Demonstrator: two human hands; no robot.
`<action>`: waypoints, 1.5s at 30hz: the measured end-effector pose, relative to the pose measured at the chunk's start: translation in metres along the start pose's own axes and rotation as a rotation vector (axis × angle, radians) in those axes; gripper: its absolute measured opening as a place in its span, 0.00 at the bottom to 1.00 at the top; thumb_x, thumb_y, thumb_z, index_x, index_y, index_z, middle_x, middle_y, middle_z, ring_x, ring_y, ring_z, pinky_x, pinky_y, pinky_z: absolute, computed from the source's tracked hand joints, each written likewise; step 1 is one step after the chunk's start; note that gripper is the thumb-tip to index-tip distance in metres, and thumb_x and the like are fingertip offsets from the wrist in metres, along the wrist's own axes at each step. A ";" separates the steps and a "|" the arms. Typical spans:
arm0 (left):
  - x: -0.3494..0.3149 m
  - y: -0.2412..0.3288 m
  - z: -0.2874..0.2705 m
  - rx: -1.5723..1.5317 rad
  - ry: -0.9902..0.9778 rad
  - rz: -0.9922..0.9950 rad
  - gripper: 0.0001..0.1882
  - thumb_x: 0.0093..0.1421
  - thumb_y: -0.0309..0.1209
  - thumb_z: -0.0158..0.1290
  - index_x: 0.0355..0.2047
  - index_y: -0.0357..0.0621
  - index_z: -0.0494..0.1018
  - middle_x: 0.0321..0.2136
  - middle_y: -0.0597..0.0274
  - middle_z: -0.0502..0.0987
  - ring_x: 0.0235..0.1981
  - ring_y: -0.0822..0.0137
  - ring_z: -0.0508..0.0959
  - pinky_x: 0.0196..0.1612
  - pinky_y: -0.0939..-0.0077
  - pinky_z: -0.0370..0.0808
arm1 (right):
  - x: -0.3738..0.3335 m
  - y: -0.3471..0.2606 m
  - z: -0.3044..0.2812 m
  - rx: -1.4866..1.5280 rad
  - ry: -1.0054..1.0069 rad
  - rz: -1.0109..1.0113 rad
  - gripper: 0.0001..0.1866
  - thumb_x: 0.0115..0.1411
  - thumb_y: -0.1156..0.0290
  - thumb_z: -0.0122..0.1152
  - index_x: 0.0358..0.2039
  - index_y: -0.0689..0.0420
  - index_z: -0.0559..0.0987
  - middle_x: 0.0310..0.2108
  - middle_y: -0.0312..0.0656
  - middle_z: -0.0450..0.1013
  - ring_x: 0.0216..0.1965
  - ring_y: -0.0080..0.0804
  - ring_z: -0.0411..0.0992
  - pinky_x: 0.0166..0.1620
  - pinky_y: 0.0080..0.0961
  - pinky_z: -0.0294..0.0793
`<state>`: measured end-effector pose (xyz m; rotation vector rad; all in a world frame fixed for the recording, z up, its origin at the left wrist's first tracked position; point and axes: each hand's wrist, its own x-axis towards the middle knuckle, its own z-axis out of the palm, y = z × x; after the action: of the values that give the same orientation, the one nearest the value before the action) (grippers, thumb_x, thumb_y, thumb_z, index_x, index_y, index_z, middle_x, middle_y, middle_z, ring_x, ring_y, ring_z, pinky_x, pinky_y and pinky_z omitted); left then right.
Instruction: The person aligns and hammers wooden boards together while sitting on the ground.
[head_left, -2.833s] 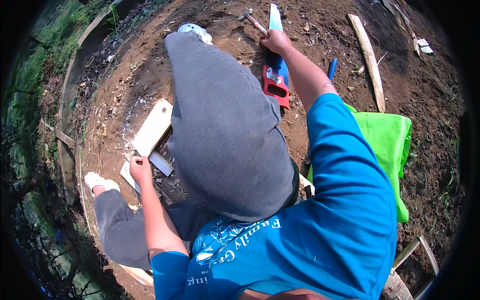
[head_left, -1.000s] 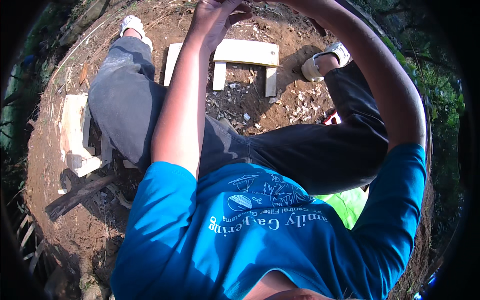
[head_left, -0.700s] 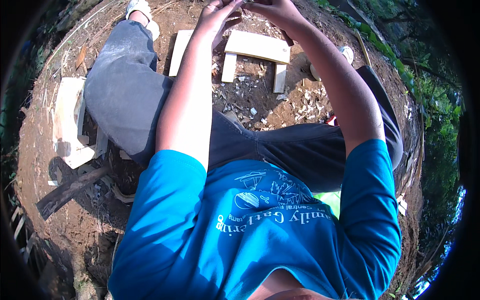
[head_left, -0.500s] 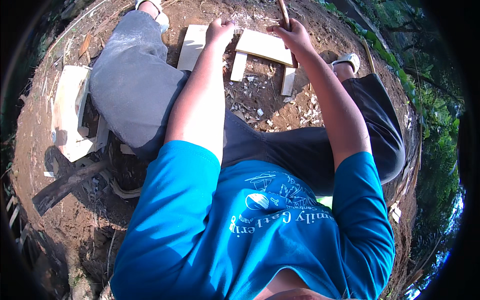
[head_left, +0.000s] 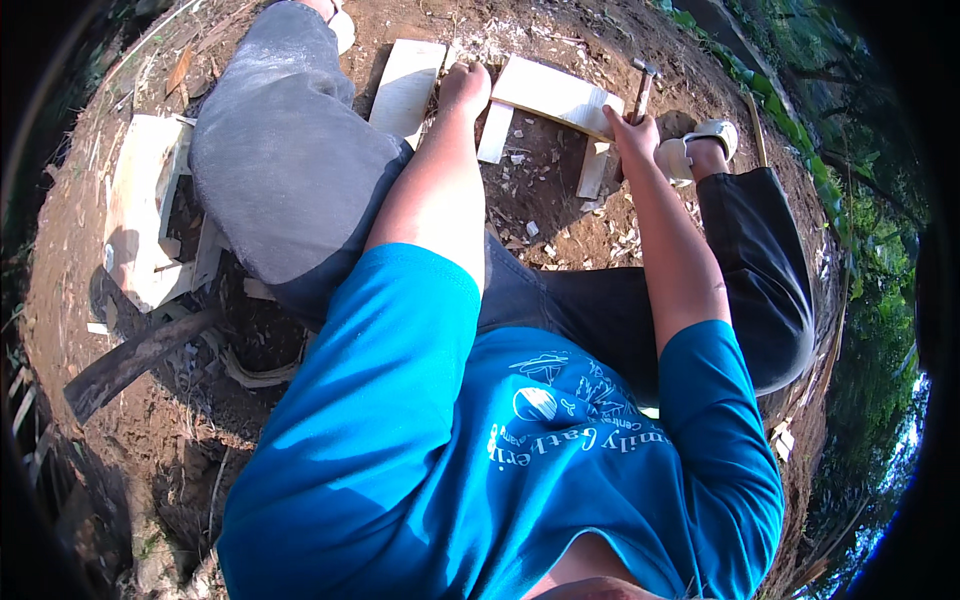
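Note:
My right hand (head_left: 636, 136) is wrapped round the handle of a hammer (head_left: 642, 92), whose metal head points up and away from me. This hand is at the right end of a pale wooden board (head_left: 556, 95), which rests on two short wooden legs, like a small bench. Beyond my left knee, my left hand (head_left: 465, 90) is closed beside the bench's left end. Its fingers are curled, and what they hold, if anything, is hidden. Just left of that hand a second pale board (head_left: 408, 90) lies on the ground.
Wood chips (head_left: 625, 225) litter the brown soil between my legs. By my left thigh stands another pale wooden piece (head_left: 140, 210), with a dark log (head_left: 135, 365) nearer me. My shod right foot (head_left: 705, 145) is right of the bench. Green plants (head_left: 870, 270) edge the right side.
My right hand has moved right and nearer to me, and the hammer's head has come into view. My left hand has shifted slightly right and nearer, beside the bench's left end.

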<state>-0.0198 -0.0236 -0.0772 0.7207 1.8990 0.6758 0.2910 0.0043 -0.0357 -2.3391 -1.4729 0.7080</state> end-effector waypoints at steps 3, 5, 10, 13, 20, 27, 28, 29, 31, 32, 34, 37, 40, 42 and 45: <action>-0.019 0.013 0.005 -0.011 0.073 0.027 0.29 0.67 0.45 0.39 0.48 0.27 0.75 0.49 0.28 0.78 0.54 0.37 0.78 0.59 0.47 0.74 | -0.005 0.014 0.002 0.012 0.010 0.048 0.33 0.45 0.45 0.83 0.36 0.58 0.77 0.33 0.39 0.77 0.33 0.29 0.75 0.40 0.30 0.77; -0.016 0.011 0.000 0.158 0.103 0.131 0.29 0.64 0.47 0.47 0.49 0.28 0.75 0.47 0.31 0.79 0.54 0.39 0.79 0.58 0.49 0.75 | -0.005 0.007 0.004 0.078 -0.015 0.064 0.32 0.46 0.46 0.83 0.37 0.58 0.77 0.34 0.39 0.77 0.34 0.29 0.75 0.40 0.30 0.76; -0.007 -0.004 0.000 -0.044 -0.069 0.052 0.25 0.52 0.40 0.66 0.43 0.38 0.70 0.42 0.47 0.80 0.44 0.55 0.83 0.47 0.61 0.85 | -0.010 0.004 0.004 0.038 -0.045 0.112 0.33 0.45 0.46 0.83 0.37 0.58 0.76 0.33 0.37 0.75 0.34 0.29 0.73 0.41 0.30 0.75; -0.008 0.008 0.006 -0.157 -0.214 -0.025 0.24 0.53 0.33 0.70 0.41 0.43 0.65 0.40 0.57 0.76 0.41 0.63 0.82 0.37 0.58 0.89 | 0.018 0.041 0.011 0.037 0.073 0.071 0.34 0.45 0.45 0.83 0.38 0.57 0.76 0.33 0.37 0.75 0.34 0.30 0.73 0.41 0.30 0.75; -0.003 0.002 0.002 -0.267 -0.332 -0.067 0.23 0.57 0.24 0.66 0.34 0.51 0.59 0.51 0.61 0.72 0.53 0.62 0.78 0.54 0.42 0.83 | 0.014 0.030 0.010 0.066 -0.059 0.123 0.41 0.43 0.43 0.82 0.46 0.59 0.73 0.40 0.42 0.75 0.41 0.34 0.73 0.45 0.33 0.74; -0.004 -0.004 -0.004 -0.365 -0.341 -0.070 0.21 0.59 0.20 0.63 0.32 0.51 0.58 0.47 0.63 0.71 0.55 0.60 0.77 0.57 0.34 0.78 | -0.011 0.004 -0.003 -0.048 -0.041 0.114 0.36 0.43 0.39 0.80 0.39 0.57 0.80 0.37 0.44 0.81 0.38 0.37 0.80 0.42 0.36 0.80; -0.004 -0.004 -0.005 -0.365 -0.351 -0.063 0.21 0.59 0.19 0.63 0.32 0.51 0.58 0.46 0.63 0.70 0.55 0.60 0.77 0.57 0.33 0.78 | -0.011 0.003 -0.004 -0.047 -0.046 0.115 0.36 0.43 0.39 0.80 0.39 0.57 0.80 0.36 0.43 0.81 0.38 0.37 0.81 0.42 0.36 0.80; -0.004 -0.004 -0.005 -0.365 -0.359 -0.058 0.21 0.60 0.19 0.62 0.32 0.51 0.58 0.45 0.64 0.70 0.55 0.60 0.77 0.57 0.33 0.79 | -0.012 0.002 -0.005 -0.046 -0.052 0.114 0.36 0.43 0.39 0.80 0.39 0.57 0.80 0.36 0.43 0.81 0.38 0.37 0.81 0.43 0.36 0.81; 0.000 -0.005 -0.004 -0.367 -0.366 -0.030 0.22 0.58 0.18 0.63 0.32 0.50 0.57 0.39 0.64 0.72 0.48 0.60 0.79 0.55 0.33 0.80 | -0.010 0.004 -0.006 -0.025 -0.048 0.113 0.36 0.42 0.38 0.80 0.38 0.56 0.81 0.35 0.43 0.81 0.38 0.37 0.81 0.43 0.36 0.81; 0.002 -0.005 -0.004 -0.369 -0.368 -0.016 0.22 0.58 0.18 0.63 0.32 0.50 0.57 0.37 0.64 0.74 0.45 0.60 0.80 0.54 0.33 0.80 | -0.009 0.005 -0.006 -0.015 -0.046 0.112 0.36 0.42 0.38 0.80 0.38 0.56 0.81 0.35 0.43 0.81 0.37 0.36 0.81 0.43 0.36 0.81; -0.002 -0.007 -0.004 -0.383 -0.359 -0.006 0.23 0.58 0.17 0.62 0.29 0.50 0.56 0.36 0.64 0.74 0.44 0.61 0.80 0.54 0.32 0.80 | -0.011 0.004 -0.005 -0.034 -0.056 0.119 0.36 0.42 0.37 0.80 0.38 0.56 0.81 0.35 0.43 0.81 0.37 0.36 0.81 0.43 0.36 0.81; -0.004 -0.008 -0.007 -0.386 -0.351 0.011 0.23 0.58 0.17 0.62 0.29 0.50 0.56 0.36 0.63 0.74 0.43 0.61 0.80 0.53 0.32 0.80 | -0.014 0.000 -0.006 -0.034 -0.065 0.115 0.36 0.43 0.37 0.80 0.37 0.56 0.81 0.35 0.42 0.82 0.37 0.36 0.81 0.42 0.36 0.81; -0.004 -0.007 -0.008 -0.389 -0.369 0.027 0.23 0.58 0.18 0.62 0.29 0.50 0.56 0.35 0.62 0.74 0.43 0.61 0.80 0.52 0.34 0.82 | -0.014 0.000 -0.006 -0.033 -0.067 0.109 0.35 0.43 0.37 0.80 0.36 0.56 0.81 0.33 0.42 0.82 0.36 0.35 0.81 0.42 0.35 0.81; -0.004 -0.006 -0.006 -0.374 -0.383 0.020 0.22 0.59 0.18 0.62 0.29 0.51 0.57 0.38 0.63 0.73 0.46 0.61 0.79 0.53 0.34 0.81 | -0.012 0.003 -0.006 -0.043 -0.053 0.100 0.35 0.43 0.37 0.79 0.36 0.56 0.82 0.33 0.42 0.82 0.35 0.35 0.81 0.41 0.35 0.81; -0.001 -0.007 0.000 -0.339 -0.389 -0.010 0.20 0.61 0.19 0.62 0.31 0.51 0.59 0.44 0.66 0.70 0.53 0.61 0.78 0.56 0.33 0.80 | -0.011 0.009 -0.006 -0.051 -0.045 0.102 0.34 0.43 0.38 0.79 0.36 0.56 0.82 0.35 0.43 0.82 0.37 0.36 0.81 0.43 0.35 0.81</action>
<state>-0.0204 -0.0289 -0.0818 0.5751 1.3896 0.7666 0.2967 -0.0091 -0.0326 -2.4671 -1.4135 0.7621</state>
